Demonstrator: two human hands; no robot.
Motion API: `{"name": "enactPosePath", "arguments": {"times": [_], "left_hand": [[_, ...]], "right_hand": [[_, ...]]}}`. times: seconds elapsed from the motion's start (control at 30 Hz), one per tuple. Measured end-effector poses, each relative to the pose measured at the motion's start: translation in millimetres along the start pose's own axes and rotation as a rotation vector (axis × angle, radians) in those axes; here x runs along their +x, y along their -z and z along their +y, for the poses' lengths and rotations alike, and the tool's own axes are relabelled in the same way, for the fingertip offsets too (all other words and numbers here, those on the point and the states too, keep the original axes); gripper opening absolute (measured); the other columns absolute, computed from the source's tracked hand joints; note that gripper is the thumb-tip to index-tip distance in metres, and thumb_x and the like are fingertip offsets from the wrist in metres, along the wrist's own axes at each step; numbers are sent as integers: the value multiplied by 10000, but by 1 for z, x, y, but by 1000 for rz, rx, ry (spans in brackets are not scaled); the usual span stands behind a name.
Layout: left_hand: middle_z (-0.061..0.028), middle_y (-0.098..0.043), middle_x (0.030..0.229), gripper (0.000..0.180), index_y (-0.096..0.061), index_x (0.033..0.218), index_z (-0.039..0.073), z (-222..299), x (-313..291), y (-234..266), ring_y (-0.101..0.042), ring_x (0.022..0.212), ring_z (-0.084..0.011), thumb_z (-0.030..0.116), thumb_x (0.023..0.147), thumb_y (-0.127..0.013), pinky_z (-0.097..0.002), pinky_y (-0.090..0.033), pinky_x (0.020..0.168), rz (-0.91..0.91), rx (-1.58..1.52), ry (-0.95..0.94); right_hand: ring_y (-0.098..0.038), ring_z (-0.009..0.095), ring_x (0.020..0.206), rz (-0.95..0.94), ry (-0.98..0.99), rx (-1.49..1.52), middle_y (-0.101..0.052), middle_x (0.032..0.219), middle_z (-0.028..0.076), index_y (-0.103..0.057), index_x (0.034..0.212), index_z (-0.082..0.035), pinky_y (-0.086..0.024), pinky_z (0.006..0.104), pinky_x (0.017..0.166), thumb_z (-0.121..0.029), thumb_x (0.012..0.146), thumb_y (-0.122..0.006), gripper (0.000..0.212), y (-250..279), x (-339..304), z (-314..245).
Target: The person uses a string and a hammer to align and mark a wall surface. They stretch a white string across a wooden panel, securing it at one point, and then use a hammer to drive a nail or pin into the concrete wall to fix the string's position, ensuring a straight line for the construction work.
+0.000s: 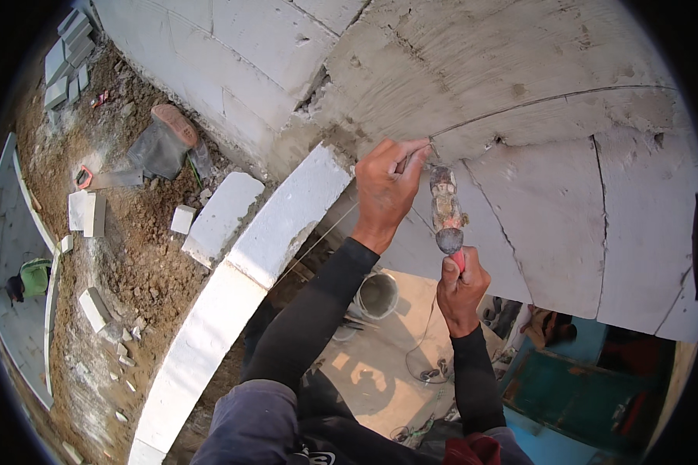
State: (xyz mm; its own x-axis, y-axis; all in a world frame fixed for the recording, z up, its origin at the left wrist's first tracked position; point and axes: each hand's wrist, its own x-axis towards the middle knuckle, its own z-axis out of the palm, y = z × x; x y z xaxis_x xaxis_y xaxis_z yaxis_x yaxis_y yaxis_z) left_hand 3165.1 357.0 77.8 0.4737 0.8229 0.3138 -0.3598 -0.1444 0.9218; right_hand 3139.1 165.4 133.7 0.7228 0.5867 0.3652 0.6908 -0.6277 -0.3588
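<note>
My left hand [392,186] is at the wall, thumb and forefinger pinched on a small thin nail [432,142] whose end barely shows. In my right hand [462,291] is a hammer [446,203] with a red grip and a worn, mortar-crusted head. The hammer's head is up close to the wall, just right of and below my left fingertips. Grey mortar [473,70] coats the wall's upper part, and a dark thin line curves across it from the nail to the right. Pale blocks [558,225] with dark joints lie below the mortar.
A narrow white block wall [233,287] runs down to the lower left. Beyond it, soil holds loose blocks [95,308], a handsaw [84,177] and a brown-soled boot [175,125]. A bucket [378,296] stands below. Another person [32,280] in green is at far left.
</note>
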Motion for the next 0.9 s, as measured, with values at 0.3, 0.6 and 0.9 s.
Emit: {"name": "enactPosePath", "arguments": {"times": [0.3, 0.6, 0.9], "left_hand": [[-86, -651, 702, 181, -742, 995, 48, -10, -3, -13, -557, 573, -116, -26, 837, -697, -271, -414, 517, 81, -125, -92], [-69, -634, 708, 191, -740, 1000, 53, -9, -4, -14, -508, 559, -119, -29, 834, -691, -262, -398, 515, 68, -72, -85], [-64, -650, 728, 192, -737, 1014, 43, -10, -4, -17, -560, 613, -111, -19, 837, -692, -256, -421, 548, 58, -103, -65]], "right_hand": [[-490, 259, 461, 4, 83, -51, -455, 566, 106, -514, 854, -21, -380, 361, 476, -298, 965, -555, 301, -14, 4, 33], [-555, 320, 488, 137, 368, 18, -501, 581, 137, -538, 784, -22, -413, 372, 481, -147, 822, -698, 206, 5, 12, 7], [-573, 345, 524, 8, 331, -10, -538, 610, 138, -539, 835, -35, -441, 381, 480, -379, 924, -667, 378, 17, 10, 14]]}}
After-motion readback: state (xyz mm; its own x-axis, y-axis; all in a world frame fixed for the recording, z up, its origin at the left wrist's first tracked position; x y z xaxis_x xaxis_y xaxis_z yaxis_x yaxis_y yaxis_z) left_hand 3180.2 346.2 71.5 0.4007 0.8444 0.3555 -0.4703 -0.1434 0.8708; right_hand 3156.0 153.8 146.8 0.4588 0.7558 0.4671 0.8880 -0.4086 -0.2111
